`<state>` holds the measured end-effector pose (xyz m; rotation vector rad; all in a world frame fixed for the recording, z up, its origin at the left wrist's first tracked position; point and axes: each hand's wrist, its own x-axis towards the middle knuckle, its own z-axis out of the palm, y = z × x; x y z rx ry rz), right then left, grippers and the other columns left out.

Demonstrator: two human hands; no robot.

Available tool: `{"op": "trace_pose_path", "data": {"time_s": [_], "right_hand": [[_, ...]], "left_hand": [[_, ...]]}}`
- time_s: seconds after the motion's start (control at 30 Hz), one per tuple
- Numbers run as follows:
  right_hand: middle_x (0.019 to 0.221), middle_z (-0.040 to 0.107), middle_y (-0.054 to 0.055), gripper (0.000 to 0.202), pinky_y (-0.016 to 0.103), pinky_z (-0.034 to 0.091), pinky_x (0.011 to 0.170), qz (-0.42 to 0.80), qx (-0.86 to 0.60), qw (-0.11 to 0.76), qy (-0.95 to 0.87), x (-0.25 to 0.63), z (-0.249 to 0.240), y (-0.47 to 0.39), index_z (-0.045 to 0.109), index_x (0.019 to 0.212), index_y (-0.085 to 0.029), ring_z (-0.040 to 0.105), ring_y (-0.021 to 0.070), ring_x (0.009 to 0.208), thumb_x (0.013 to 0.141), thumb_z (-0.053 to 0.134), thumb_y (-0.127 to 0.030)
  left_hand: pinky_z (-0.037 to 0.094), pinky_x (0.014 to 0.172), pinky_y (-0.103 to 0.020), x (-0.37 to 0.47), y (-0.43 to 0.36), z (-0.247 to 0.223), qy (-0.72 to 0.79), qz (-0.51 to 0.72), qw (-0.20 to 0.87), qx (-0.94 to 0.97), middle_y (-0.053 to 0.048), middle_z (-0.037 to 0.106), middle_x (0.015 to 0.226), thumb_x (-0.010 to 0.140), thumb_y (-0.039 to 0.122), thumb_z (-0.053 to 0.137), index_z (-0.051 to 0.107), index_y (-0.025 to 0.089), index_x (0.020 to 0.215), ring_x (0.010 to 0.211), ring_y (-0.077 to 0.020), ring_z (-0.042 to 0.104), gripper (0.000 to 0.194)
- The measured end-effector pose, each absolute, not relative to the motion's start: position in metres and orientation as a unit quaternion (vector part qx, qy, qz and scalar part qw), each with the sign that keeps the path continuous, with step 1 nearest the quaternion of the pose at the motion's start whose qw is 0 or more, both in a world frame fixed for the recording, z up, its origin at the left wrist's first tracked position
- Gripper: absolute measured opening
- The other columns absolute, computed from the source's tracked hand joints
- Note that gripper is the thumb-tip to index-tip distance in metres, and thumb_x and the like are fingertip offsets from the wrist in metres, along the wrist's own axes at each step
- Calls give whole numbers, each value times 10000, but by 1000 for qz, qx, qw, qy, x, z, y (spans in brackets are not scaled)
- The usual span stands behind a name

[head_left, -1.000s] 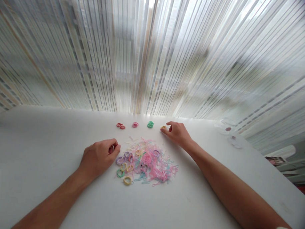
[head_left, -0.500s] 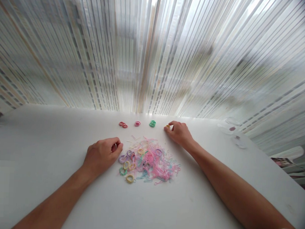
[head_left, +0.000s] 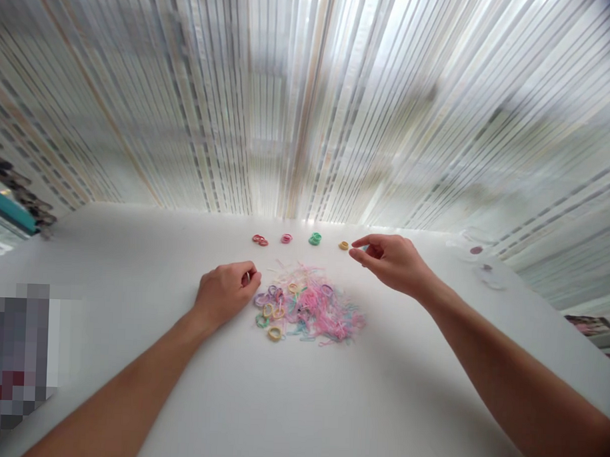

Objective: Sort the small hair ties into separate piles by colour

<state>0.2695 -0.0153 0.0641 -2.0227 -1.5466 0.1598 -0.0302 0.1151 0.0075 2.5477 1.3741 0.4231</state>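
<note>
A mixed pile of thin pink, teal and clear bands (head_left: 322, 312) lies on the white table (head_left: 259, 400), with thicker purple, yellow and green hair ties at its left side. Behind it is a row of small groups: red ties (head_left: 260, 240), pink ties (head_left: 286, 238), green ties (head_left: 315, 239) and yellow ties (head_left: 344, 245). My right hand (head_left: 391, 258) is just right of the yellow group, thumb and forefinger apart, holding nothing. My left hand (head_left: 227, 289) rests left of the pile with its fingers curled to the thumb; nothing shows in them.
Striped string curtains (head_left: 299, 121) hang along the table's back edge. Clear round items (head_left: 492, 275) lie at the back right. A picture-covered item (head_left: 592, 325) is at the right edge. Dark objects and a teal strip (head_left: 8, 208) show at far left.
My right hand has let go of the yellow ties and moved right, its fingers opening. The view has shifted a little; my left hand keeps its pose beside the pile.
</note>
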Motion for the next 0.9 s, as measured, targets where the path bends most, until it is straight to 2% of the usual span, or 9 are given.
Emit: {"op": "trace_pose_path", "data": {"time_s": [0.23, 0.37, 0.6, 0.67, 0.9], "right_hand": [[605, 651, 4, 309, 261, 385, 497, 97, -737, 309, -593, 246, 67, -43, 783, 882, -207, 541, 125, 511, 893, 629, -475], [627, 671, 18, 301, 255, 399, 491, 114, -714, 299, -623, 236, 73, -39, 782, 837, -203, 548, 125, 519, 894, 627, -454], [638, 676, 21, 285, 255, 408, 523, 113, -679, 349, -636, 211, 91, -10, 784, 849, -184, 558, 118, 543, 890, 638, -426], [618, 667, 18, 261, 254, 409, 543, 106, -674, 348, -643, 202, 83, 1, 778, 820, -176, 563, 118, 554, 890, 636, -384], [674, 706, 7, 130, 242, 401, 579, 140, -668, 265, -681, 186, 36, 27, 769, 769, -177, 567, 105, 579, 823, 653, -197]], "left_hand": [[332, 632, -304, -31, 113, 5, 456, 153, 99, 871, -23, 724, 796, 908, 450, 450, 679, 250, 830, 741, -200, 624, 314], [357, 640, -299, -31, 112, 6, 456, 148, 98, 872, -26, 730, 805, 911, 436, 453, 690, 246, 838, 757, -198, 638, 313], [336, 633, -302, -32, 113, 4, 447, 156, 90, 876, -18, 721, 782, 920, 428, 451, 670, 245, 810, 732, -196, 627, 305], [327, 629, -305, -33, 113, 3, 444, 159, 90, 877, -14, 715, 774, 923, 427, 448, 660, 246, 803, 720, -194, 621, 304], [310, 619, -305, -31, 113, 5, 450, 151, 95, 875, -20, 724, 779, 920, 441, 444, 653, 240, 788, 716, -190, 618, 318]]}}
